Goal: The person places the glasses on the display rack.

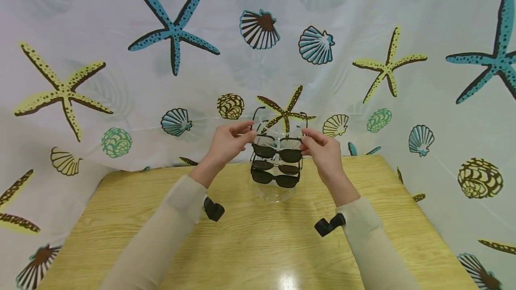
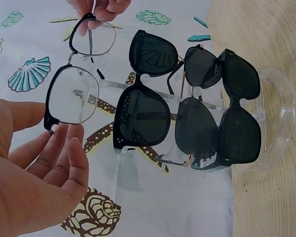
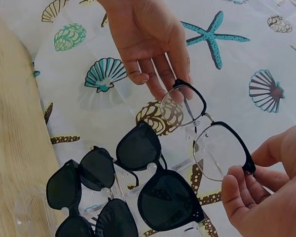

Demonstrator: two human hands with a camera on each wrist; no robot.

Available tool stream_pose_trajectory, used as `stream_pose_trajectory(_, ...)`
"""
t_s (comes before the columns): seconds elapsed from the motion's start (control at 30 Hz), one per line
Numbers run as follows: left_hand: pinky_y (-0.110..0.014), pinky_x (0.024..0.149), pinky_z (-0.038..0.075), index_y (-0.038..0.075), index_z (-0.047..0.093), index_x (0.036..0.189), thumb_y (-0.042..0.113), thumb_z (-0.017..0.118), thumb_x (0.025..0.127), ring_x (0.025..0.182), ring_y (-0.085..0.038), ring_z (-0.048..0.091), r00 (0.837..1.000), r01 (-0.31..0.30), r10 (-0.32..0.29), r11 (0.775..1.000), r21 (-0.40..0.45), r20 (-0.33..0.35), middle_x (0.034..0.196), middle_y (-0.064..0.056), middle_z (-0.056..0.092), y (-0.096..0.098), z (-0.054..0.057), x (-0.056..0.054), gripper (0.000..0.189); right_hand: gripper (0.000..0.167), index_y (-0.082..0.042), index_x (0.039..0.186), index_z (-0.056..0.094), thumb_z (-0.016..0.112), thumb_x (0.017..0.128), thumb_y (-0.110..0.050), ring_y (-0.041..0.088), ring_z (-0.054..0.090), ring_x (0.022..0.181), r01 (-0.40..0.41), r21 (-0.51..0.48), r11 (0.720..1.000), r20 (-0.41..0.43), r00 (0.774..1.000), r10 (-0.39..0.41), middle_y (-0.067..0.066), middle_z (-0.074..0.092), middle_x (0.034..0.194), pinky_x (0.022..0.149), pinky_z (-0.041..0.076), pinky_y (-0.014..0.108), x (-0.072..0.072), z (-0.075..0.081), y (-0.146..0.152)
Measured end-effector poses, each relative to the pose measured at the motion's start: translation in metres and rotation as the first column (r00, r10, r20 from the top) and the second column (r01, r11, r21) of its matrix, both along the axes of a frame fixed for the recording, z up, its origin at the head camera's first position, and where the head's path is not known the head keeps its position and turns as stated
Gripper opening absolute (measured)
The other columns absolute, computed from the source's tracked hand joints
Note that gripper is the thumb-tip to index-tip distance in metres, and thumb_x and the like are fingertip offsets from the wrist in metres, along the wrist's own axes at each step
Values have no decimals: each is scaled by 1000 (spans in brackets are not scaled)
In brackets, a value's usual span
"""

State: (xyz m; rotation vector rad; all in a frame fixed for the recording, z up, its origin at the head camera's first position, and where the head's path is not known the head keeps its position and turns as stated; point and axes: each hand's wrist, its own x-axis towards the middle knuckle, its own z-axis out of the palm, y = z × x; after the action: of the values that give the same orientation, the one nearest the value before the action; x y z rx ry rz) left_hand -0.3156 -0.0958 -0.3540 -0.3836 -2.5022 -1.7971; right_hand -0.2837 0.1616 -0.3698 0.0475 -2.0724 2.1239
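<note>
Clear-lensed eyeglasses point(image 2: 70, 58) with black upper rims and thin metal lower rims are held by both hands at the top of a clear display stand point(image 1: 275, 195). My left hand point(image 1: 230, 142) pinches one outer corner of the frame between thumb and fingers. At the opposite corner, my right hand point(image 1: 324, 150) grips the frame the same way. The temples point away toward the curtain. Below hang three pairs on the stand: black sunglasses point(image 1: 278, 152), thin metal-rimmed sunglasses point(image 1: 264, 165) and another black pair point(image 1: 275, 179) lowest.
The stand rests on a wooden table point(image 1: 242, 245) near its back edge. A white curtain point(image 1: 225, 70) printed with starfish and shells hangs close behind it and along both sides. Small black cameras point(image 1: 213, 209) are strapped at both wrists.
</note>
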Motion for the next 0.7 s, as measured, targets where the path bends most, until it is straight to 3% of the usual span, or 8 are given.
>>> stream_pose_trajectory(0.4, -27, 80, 55, 11, 63, 148, 22, 68, 105, 104, -22, 70, 1000, -31, 31, 999, 20, -4, 134, -19, 69, 9, -5, -10, 45, 37, -1, 139, 68, 61, 104, -9, 13, 68, 82, 32, 36, 999, 5, 999, -32, -7, 69, 88, 74, 59, 24, -13, 0, 2)
stream_pose_trajectory(0.6, -39, 88, 57, 8, 62, 148, 20, 67, 105, 108, -29, 70, 999, -39, 39, 999, 11, -15, 134, -21, 69, 12, -6, -15, 45, 36, -2, 139, 68, 61, 104, -10, 8, 67, 79, 39, 44, 998, 19, 999, -40, -6, 69, 91, 74, 58, 23, -16, -1, 2)
stream_pose_trajectory(0.7, -37, 87, 56, 8, 62, 148, 19, 67, 105, 110, -32, 70, 999, -45, 45, 999, 2, -19, 134, -21, 69, 13, -7, -16, 45, 37, -3, 140, 68, 61, 104, -11, 8, 67, 79, 40, 51, 998, 25, 999, -41, -4, 68, 95, 72, 58, 21, -19, -2, 2)
